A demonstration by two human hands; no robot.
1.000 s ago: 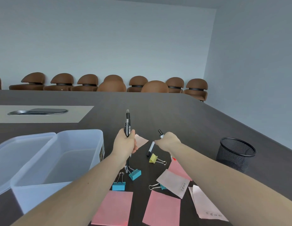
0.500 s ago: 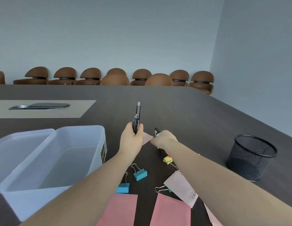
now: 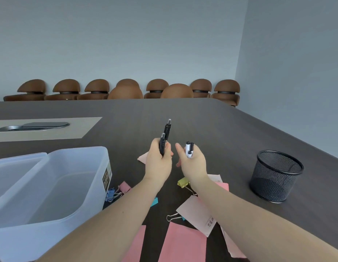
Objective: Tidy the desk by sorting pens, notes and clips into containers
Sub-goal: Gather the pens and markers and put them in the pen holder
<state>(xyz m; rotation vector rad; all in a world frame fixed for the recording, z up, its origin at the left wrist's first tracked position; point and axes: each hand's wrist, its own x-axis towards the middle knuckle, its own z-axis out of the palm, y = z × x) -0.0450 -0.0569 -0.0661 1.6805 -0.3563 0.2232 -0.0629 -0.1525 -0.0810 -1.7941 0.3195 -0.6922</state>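
My left hand [image 3: 158, 163] is closed around two black pens [image 3: 165, 136] that stick upright above the dark table. Just to its right, my right hand [image 3: 192, 164] grips a white marker with a black cap [image 3: 189, 149], also raised off the table. Below my wrists lie binder clips: a yellow one [image 3: 182, 182], a pink one [image 3: 124, 186], a blue one [image 3: 110, 194] and a teal one [image 3: 154, 201]. Pink notes [image 3: 183, 242] and pale notes [image 3: 198, 214] are spread near the front edge.
A clear plastic box [image 3: 56, 186] with its lid hinged open stands at the left. A black mesh cup [image 3: 275, 175] stands at the right. A pale note [image 3: 143, 157] lies behind my left hand. Brown chairs [image 3: 126, 89] line the table's far edge.
My right hand has lifted the white marker off the table and turned it upright. Both hands have risen, and a second pen now shows in my left hand.
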